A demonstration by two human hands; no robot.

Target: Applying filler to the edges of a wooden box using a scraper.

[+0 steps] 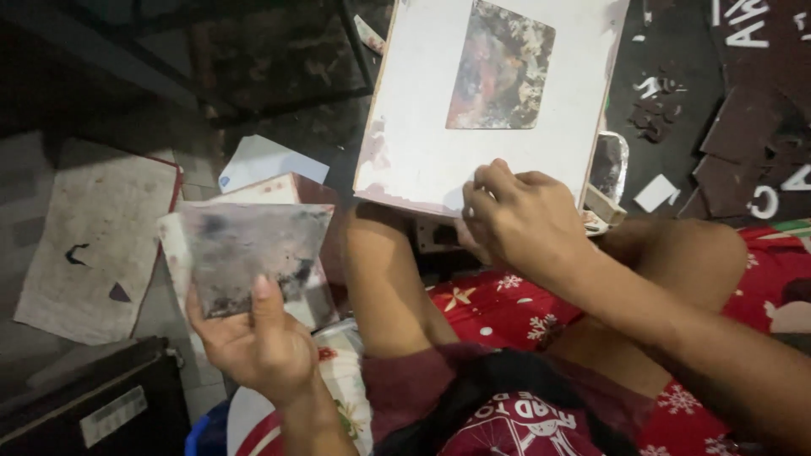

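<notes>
The left hand (258,342) is closed on a square grey-smudged tile (245,257), thumb laid over its lower front edge and fingers behind, holding it upright and slightly tilted with its stained face toward the camera. Just behind this tile, a second pale slab with a reddish edge (274,187) shows above its top rim; whether the two touch cannot be told. The right hand (515,219) is curled at the lower edge of a large white board (422,127), fingertips (486,181) pressed against its face near the bottom right corner; the board stands tilted, its lower edge resting near the person's raised knee (380,279). A rounded rectangular patch of mottled brown, grey and red (500,67) occupies the upper middle of the board, and the white surface is chipped and discoloured along its left and lower margins. The person sits on the floor, legs bent, on red fabric with white snowflake figures (507,308). To the left, a worn pale sheet with a red border (97,236) lies flat on the floor. A white paper scrap (262,160) lies behind the tiles. Dark brown cut pieces and white letter shapes (743,143) are scattered at the upper right, well apart from both hands.
</notes>
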